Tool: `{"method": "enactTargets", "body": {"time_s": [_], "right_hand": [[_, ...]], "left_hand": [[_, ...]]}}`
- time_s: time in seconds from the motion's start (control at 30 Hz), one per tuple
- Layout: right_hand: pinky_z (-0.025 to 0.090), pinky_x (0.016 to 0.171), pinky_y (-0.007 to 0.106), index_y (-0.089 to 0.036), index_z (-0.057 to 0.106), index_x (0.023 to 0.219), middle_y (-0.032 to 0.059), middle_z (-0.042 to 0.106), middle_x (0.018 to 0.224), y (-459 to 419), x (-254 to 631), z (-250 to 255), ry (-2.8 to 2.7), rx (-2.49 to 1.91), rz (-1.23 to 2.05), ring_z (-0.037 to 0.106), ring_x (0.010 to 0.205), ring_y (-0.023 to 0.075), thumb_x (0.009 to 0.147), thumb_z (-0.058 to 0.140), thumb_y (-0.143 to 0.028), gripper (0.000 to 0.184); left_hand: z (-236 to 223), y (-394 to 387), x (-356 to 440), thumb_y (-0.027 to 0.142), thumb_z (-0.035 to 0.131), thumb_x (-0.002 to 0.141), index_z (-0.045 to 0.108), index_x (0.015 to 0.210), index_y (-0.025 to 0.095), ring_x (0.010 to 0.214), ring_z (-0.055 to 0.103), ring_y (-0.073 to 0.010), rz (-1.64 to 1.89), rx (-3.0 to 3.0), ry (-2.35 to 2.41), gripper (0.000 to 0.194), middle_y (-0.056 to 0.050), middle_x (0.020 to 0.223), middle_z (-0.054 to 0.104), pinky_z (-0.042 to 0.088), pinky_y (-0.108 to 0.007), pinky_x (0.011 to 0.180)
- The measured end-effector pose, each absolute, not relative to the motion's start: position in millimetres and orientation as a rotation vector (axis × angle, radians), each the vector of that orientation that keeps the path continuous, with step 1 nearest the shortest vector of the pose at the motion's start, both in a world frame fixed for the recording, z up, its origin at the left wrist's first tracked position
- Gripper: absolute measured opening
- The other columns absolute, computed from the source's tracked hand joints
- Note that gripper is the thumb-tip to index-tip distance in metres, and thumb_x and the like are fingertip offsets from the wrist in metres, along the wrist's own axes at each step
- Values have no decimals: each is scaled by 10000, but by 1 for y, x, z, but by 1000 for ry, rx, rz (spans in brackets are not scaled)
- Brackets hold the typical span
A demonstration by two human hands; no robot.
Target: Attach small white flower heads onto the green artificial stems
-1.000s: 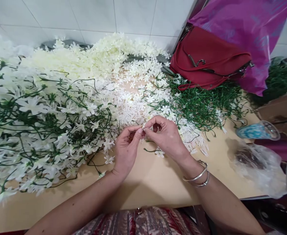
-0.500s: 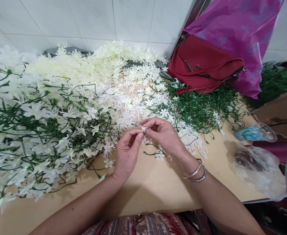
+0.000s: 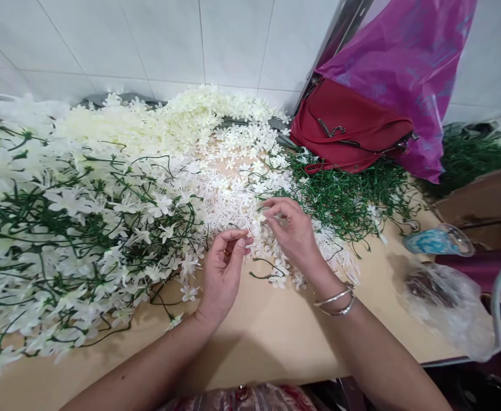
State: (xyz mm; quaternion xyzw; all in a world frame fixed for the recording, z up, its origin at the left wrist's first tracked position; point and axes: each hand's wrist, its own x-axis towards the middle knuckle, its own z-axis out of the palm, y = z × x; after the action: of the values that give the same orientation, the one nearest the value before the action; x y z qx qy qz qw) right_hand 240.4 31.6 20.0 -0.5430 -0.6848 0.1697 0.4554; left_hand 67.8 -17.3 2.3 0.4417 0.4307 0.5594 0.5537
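My left hand [image 3: 225, 271] is closed in a pinch just above the front of the white heap, thumb against forefinger. What it holds is thin and pale, too small to make out. To the right and slightly farther off, my right hand [image 3: 293, 231] has its fingertips together at a small cream artificial flower [image 3: 261, 217]. Beneath both hands lie loose white stamen pieces [image 3: 222, 202] and small white blossoms. A green stem with white flowers [image 3: 278, 279] rests on the table below my right hand.
Finished-looking white flower sprays with green stems [image 3: 75, 228] cover the left side. Cream blossoms [image 3: 156, 123] are piled behind. On the right are green stems [image 3: 340, 197], a red handbag [image 3: 348, 125], a purple plastic bag [image 3: 413, 74], a cup [image 3: 436, 241] and a clear bag [image 3: 447, 297].
My hands were together at a small cream piece and have moved apart. My right hand has shifted slightly up and right, while my left hand keeps its pinch nearly in place.
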Motion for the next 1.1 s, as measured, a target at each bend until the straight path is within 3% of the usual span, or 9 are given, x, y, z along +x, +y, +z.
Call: {"method": "enactTargets", "body": {"time_s": [0.23, 0.33, 0.4, 0.57, 0.87, 1.03, 1.1], "right_hand": [[447, 929, 458, -253, 634, 862, 94, 766, 1066, 32, 232, 10, -1991, -1474, 178, 642, 1054, 300, 946, 541, -75, 217], [444, 982, 452, -243, 631, 887, 111, 755, 1221, 32, 235, 12, -2103, -1344, 180, 641, 1177, 292, 968, 524, -74, 215], [444, 1000, 445, -237, 625, 897, 116, 753, 1242, 34, 237, 13, -2151, -1273, 225, 650, 1199, 279, 972, 510, -63, 222], [484, 898, 405, -243, 621, 836, 59, 748, 911, 36, 242, 14, -2071, -1241, 362, 694, 929, 238, 941, 515, -57, 238], [522, 893, 370, -226, 713, 873, 24, 756, 938, 37, 261, 22, -1526, -1318, 611, 703, 924, 215, 861, 673, -159, 79], [527, 896, 380, -219, 747, 847, 33, 770, 917, 30, 251, 29, -1501, -1253, 856, 707, 915, 219, 828, 754, -217, 20], [528, 884, 372, -221, 748, 826, 28, 767, 896, 26, 245, 34, -1538, -1190, 966, 705, 899, 212, 823, 763, -223, 16]], "left_hand": [[1, -16, 68, 370, 669, 993, 685, 1090, 196, 981, 720, -167, 1317, 1039, 1024, 200, -68, 1094, 719, 586, -274, 868], [1, -16, 68, 373, 680, 984, 687, 1095, 195, 983, 716, -168, 1320, 1028, 1020, 210, -66, 1087, 714, 581, -273, 866], [1, -16, 68, 380, 686, 978, 690, 1093, 195, 979, 716, -173, 1322, 1020, 1019, 219, -67, 1080, 713, 581, -275, 860], [2, -16, 68, 375, 682, 976, 692, 1085, 196, 956, 724, -172, 1331, 1009, 1020, 210, -59, 1020, 719, 584, -278, 850], [2, -17, 67, 375, 679, 979, 687, 1093, 198, 950, 721, -164, 1311, 1004, 1032, 211, -55, 998, 731, 587, -274, 859], [3, -16, 69, 376, 741, 936, 686, 1181, 222, 998, 714, -171, 1267, 997, 1039, 295, -74, 1170, 733, 579, -272, 858], [2, -16, 69, 373, 744, 934, 686, 1199, 223, 957, 716, -165, 1258, 997, 1032, 310, -68, 1136, 739, 582, -275, 847]]}}
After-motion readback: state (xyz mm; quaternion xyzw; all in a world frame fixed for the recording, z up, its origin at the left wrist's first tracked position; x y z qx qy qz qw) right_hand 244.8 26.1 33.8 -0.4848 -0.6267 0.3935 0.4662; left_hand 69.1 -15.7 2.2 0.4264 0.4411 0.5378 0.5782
